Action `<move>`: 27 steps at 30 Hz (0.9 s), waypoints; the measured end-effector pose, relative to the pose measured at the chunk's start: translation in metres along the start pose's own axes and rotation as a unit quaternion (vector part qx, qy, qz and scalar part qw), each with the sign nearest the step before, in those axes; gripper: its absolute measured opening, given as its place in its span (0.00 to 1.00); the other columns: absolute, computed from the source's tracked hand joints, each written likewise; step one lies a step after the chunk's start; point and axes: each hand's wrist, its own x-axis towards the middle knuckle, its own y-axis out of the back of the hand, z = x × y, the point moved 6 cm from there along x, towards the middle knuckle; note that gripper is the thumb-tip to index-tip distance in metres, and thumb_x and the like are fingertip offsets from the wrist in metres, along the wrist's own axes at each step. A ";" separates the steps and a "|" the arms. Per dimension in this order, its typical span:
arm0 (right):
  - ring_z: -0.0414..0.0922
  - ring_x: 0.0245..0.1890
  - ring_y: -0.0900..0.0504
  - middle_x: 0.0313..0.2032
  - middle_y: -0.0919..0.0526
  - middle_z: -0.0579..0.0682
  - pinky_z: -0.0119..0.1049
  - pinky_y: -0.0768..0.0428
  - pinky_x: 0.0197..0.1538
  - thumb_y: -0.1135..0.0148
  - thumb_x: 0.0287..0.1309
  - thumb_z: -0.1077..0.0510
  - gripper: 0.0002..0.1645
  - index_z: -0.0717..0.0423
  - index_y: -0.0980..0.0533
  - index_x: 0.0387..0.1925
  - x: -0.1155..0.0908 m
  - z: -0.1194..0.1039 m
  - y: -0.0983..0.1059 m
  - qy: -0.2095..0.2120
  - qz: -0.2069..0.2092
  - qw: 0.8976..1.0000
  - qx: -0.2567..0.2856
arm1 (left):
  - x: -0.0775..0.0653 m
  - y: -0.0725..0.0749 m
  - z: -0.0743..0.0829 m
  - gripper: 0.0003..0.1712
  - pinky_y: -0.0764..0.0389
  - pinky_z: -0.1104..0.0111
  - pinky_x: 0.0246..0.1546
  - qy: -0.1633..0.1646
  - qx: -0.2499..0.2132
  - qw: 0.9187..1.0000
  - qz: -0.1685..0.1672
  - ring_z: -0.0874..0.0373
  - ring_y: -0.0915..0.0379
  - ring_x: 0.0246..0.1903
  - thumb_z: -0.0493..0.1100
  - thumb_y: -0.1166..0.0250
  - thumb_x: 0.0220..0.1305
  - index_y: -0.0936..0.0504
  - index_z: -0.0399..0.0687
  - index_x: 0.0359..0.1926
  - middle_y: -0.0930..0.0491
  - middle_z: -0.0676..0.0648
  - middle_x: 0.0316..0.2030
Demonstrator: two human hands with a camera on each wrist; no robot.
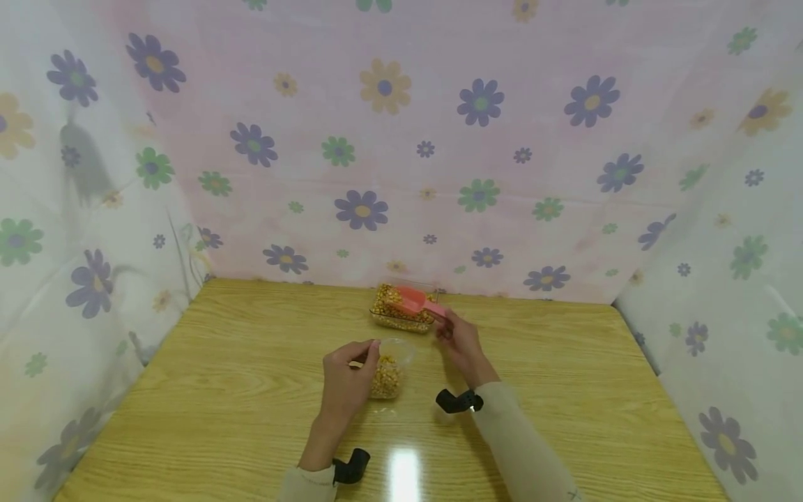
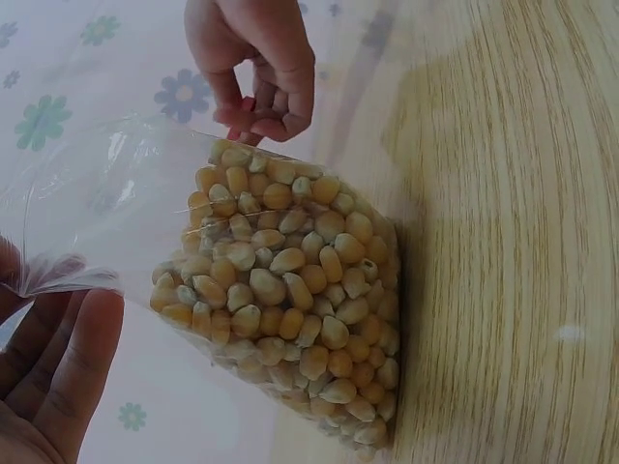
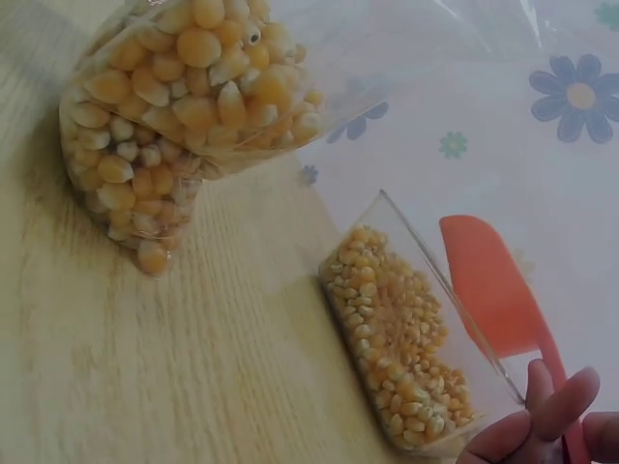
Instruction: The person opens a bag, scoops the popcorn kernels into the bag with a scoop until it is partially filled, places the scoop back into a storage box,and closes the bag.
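Observation:
My left hand [image 1: 348, 376] pinches the top edge of a clear plastic bag [image 2: 106, 184], which stands on the table partly filled with corn kernels [image 2: 290, 290]. By its handle, my right hand [image 1: 463, 345] holds a red scoop [image 1: 413, 301] over a clear rectangular container [image 1: 401, 324] of corn kernels. In the right wrist view the scoop blade [image 3: 488, 285] is beside and above the container's rim. Whether kernels lie in the scoop is hard to tell. The container sits behind the bag, near the table's back edge.
A wood-grain table [image 1: 238, 390] lies under everything. Flower-printed cloth [image 1: 426, 139] hangs behind it and on both sides. Each wrist wears a black camera mount [image 1: 461, 401]. A bright light reflection shows on the table front.

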 end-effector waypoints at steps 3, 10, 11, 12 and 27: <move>0.38 0.29 0.28 0.31 0.16 0.45 0.31 0.25 0.37 0.54 0.80 0.57 0.14 0.62 0.28 0.53 -0.003 0.005 0.003 -0.014 -0.015 0.999 0.034 | -0.001 0.000 0.000 0.08 0.21 0.77 0.22 0.002 -0.002 1.000 0.000 0.58 0.17 0.26 0.36 0.34 0.69 0.08 0.40 0.39 0.12 0.43 0.27; 0.36 0.27 0.29 0.37 0.11 0.46 0.30 0.25 0.38 0.56 0.81 0.56 0.16 0.62 0.30 0.57 -0.011 0.005 0.005 -0.009 -0.056 0.996 0.066 | -0.002 -0.001 0.001 0.07 0.20 0.75 0.23 0.029 -0.004 1.000 0.002 0.51 0.16 0.27 0.34 0.33 0.68 0.09 0.40 0.39 0.12 0.43 0.28; 0.36 0.27 0.29 0.38 0.11 0.46 0.30 0.26 0.39 0.57 0.81 0.56 0.16 0.62 0.29 0.56 -0.013 0.004 0.005 -0.006 -0.064 0.996 0.068 | -0.001 -0.001 0.001 0.07 0.20 0.75 0.23 0.034 -0.003 0.999 0.001 0.50 0.16 0.27 0.33 0.33 0.68 0.09 0.40 0.38 0.12 0.43 0.28; 0.36 0.27 0.29 0.38 0.11 0.47 0.31 0.26 0.39 0.57 0.81 0.56 0.16 0.61 0.28 0.54 -0.015 0.003 0.005 -0.005 -0.070 0.995 0.071 | -0.001 -0.002 0.002 0.07 0.20 0.75 0.23 0.040 -0.001 0.999 0.001 0.49 0.16 0.27 0.32 0.34 0.67 0.09 0.39 0.38 0.12 0.43 0.28; 0.35 0.23 0.26 0.37 0.09 0.48 0.32 0.23 0.41 0.59 0.82 0.55 0.20 0.53 0.21 0.40 -0.052 -0.002 0.009 -0.010 -0.100 0.991 0.094 | -0.001 -0.001 0.019 0.07 0.21 0.76 0.24 0.055 0.012 0.998 0.007 0.52 0.18 0.26 0.30 0.34 0.66 0.09 0.37 0.37 0.13 0.42 0.28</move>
